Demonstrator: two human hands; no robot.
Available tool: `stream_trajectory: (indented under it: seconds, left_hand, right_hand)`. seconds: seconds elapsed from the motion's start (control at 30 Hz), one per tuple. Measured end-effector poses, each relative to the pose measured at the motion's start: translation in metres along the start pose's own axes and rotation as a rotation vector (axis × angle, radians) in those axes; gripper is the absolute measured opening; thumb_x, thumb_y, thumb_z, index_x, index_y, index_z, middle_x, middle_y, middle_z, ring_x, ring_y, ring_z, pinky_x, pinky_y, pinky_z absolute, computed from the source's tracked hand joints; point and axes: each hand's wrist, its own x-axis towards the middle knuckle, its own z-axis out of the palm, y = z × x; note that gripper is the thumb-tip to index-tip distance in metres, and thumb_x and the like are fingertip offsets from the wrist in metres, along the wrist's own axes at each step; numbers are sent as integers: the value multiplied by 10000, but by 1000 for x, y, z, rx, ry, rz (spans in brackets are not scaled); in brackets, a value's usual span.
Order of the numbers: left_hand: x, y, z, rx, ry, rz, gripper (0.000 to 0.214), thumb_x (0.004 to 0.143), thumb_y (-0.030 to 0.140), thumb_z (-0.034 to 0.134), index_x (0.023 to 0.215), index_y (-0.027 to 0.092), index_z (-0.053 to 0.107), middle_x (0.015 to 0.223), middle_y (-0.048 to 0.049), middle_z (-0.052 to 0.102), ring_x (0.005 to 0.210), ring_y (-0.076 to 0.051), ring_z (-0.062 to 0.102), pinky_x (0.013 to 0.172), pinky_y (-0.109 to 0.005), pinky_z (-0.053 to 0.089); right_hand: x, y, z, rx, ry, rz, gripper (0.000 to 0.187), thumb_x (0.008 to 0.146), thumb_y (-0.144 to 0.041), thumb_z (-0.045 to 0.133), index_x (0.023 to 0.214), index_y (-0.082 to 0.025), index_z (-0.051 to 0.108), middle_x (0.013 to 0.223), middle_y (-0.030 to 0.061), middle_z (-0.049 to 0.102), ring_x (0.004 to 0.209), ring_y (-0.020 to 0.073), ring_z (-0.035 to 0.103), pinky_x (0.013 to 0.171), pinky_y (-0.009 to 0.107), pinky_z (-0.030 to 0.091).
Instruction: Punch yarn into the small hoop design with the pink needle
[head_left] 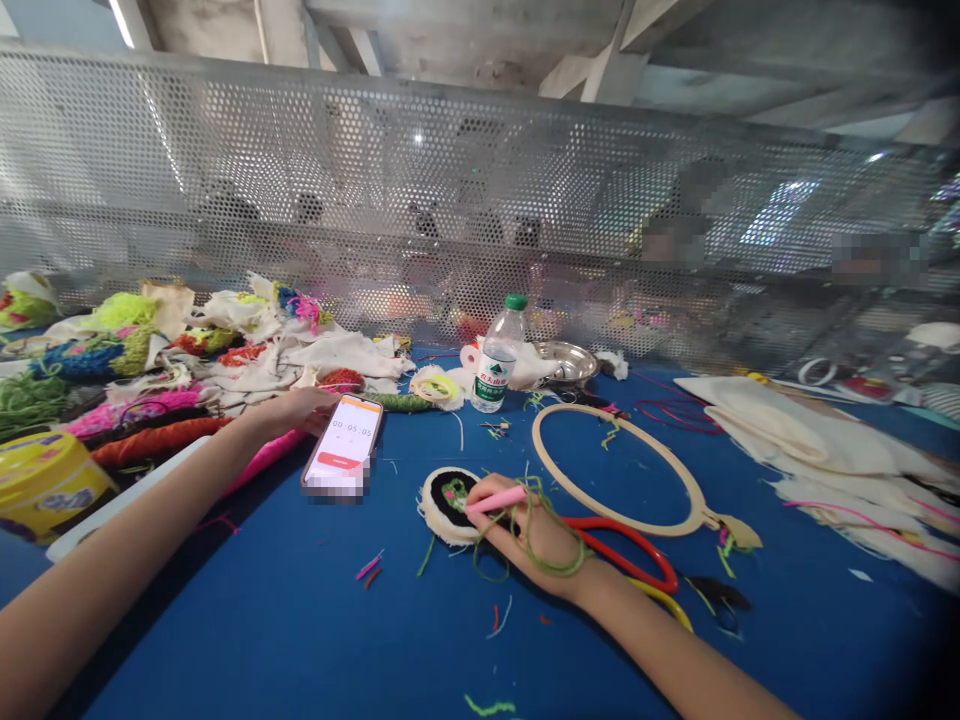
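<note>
My right hand is closed round a pink punch needle, with loose green yarn looped over the fingers and wrist. The tool's tip is at a small round embroidered patch, black with a green and pink motif and a frayed white cloth edge. The patch lies on the blue table. My left hand is at the upper left edge of a phone showing a running timer. Its fingers are mostly hidden there, so I cannot tell whether they grip the phone.
Yarn bundles and cloth scraps heap at the left, beside a yellow tub. A water bottle and metal bowl stand behind. Rightward lie a wooden hoop, red-handled scissors and white cloth. Perforated metal panels close the back.
</note>
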Motion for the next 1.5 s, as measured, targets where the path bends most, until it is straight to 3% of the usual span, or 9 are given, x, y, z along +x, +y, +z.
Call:
stream_trajectory:
  seconds: [0.17,0.33,0.47,0.6,0.7,0.83,1.13,1.37,1.5]
  left_hand:
    - [0,3,11,382,117,65,292,639,445,592,604,155,591,524,-55,577,444,-189,562,400,-242,401]
    - [1,3,11,565,279,138,326,636,493,570,735,182,588,568,-44,569,405,-197,545,409,-270,389]
    - [-2,0,16,706,270,206,526,646,573,531,1011,195,565,788,-107,634,660,-279,620,579,-319,442]
    - [-4,0,28,933,277,250,791,688,674,395,1290,162,351,1124,-202,561,1021,-374,525,813,-415,385]
    - [-6,3,40,1047,260,217,859,700,704,319,1336,127,277,1240,-250,458,1072,-419,474,841,-480,351]
    - [-7,5,52,1180,264,202,920,651,709,399,1359,142,243,1291,-263,380,1121,-450,407,846,-514,337]
    - [-8,3,52,1233,229,195,902,637,589,515,1372,169,205,1313,-231,364,1154,-418,380,849,-469,354]
    - [-12,2,52,1277,217,251,851,690,549,508,1374,145,201,1205,-250,458,1097,-425,424,823,-464,358]
    - [-22,-1,65,1263,333,424,771,701,602,497,1279,103,390,1259,-250,411,1156,-429,341,895,-492,296]
  right_hand:
    - [-2,3,2,-44,0,-12,94,847,-225,455,890,-205,536,906,38,605,857,154,566,770,305,443]
    - [-3,5,3,-55,-4,-20,89,845,-220,459,888,-206,536,894,31,606,864,150,571,777,303,442]
    - [-2,4,3,-55,-3,-24,85,845,-222,459,880,-208,535,895,32,604,874,155,567,789,310,444]
    - [-2,2,3,-60,-24,-6,88,847,-219,452,874,-212,535,906,32,599,879,157,561,792,314,446]
    - [-2,2,4,-58,-14,-35,78,848,-210,449,827,-210,523,912,27,599,886,150,555,806,311,440]
    - [-2,3,4,-81,-6,-39,74,847,-205,447,844,-212,520,905,26,597,872,148,560,800,311,440]
    - [-1,0,2,-91,-13,-49,83,852,-211,439,862,-216,521,885,28,599,870,152,559,782,304,448]
    - [-3,4,4,-81,0,-37,72,850,-218,452,864,-219,522,899,18,602,896,144,560,812,303,444]
    - [-2,3,3,-84,-2,-73,74,853,-211,446,859,-220,519,901,18,604,907,145,557,813,300,441]
